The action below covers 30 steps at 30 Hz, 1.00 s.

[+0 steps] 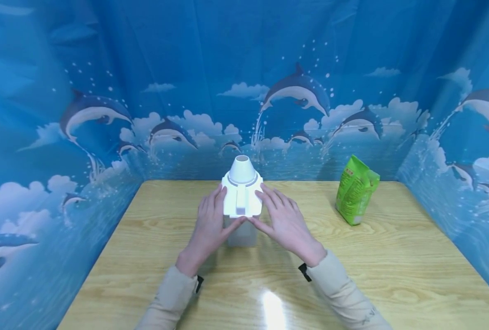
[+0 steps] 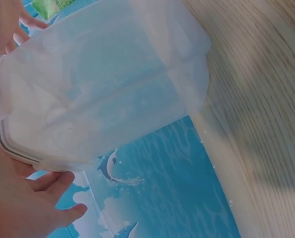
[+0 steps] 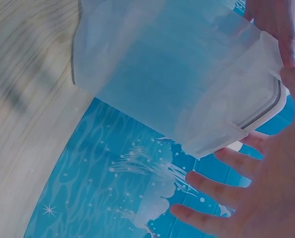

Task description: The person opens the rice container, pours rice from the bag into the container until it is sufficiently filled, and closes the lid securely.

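A tall translucent plastic container (image 2: 117, 74) stands upright on the table, topped by a white lid (image 1: 229, 201) with a cone-shaped spout (image 1: 242, 170). My left hand (image 1: 210, 222) lies along the lid's left side, its fingertips at the edge. On the opposite side, my right hand (image 1: 284, 223) touches the lid with spread, fairly straight fingers. Both thumbs meet at the lid's near edge. In the right wrist view, fingertips are right by a side clip (image 3: 219, 139) below the rim. A grey seal line (image 2: 13, 151) shows under the lid in the left wrist view.
A green printed bag (image 1: 356, 190) stands toward the back right of the wooden table (image 1: 392, 270). Blue curtains (image 1: 211, 50) with dolphins enclose the back and both sides. Light glares off the tabletop near the front.
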Motion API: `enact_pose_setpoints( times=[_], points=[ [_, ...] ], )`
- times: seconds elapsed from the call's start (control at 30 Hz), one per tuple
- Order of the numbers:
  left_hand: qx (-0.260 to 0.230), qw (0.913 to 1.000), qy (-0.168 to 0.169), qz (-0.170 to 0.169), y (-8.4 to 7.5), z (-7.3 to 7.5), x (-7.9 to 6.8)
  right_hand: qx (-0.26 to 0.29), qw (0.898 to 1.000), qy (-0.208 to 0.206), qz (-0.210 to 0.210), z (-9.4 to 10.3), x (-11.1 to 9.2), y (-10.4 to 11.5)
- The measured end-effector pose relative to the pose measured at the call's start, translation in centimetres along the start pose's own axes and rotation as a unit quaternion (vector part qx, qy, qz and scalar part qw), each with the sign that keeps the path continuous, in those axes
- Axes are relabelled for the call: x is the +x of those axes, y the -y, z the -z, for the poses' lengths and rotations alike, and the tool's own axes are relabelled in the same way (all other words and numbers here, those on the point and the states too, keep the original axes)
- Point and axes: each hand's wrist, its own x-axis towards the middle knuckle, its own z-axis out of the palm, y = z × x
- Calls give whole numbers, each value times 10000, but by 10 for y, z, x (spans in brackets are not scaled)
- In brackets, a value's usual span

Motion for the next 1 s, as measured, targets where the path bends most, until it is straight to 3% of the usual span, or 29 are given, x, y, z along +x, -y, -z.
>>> enact_pose_setpoints(
  times=[0.23, 0.67, 1.0],
  points=[
    [9, 9999, 91, 140, -5, -2, 0, 29, 10000, -37, -25, 3, -3, -1],
    [-194, 9992, -143, -333, -8, -7, 1, 108, 9998, -24, -158, 5, -10, -8],
    [-267, 9990, 86, -340, -8, -6, 1, 229, 9995, -24, -213, 9, -16, -10]
  ],
)
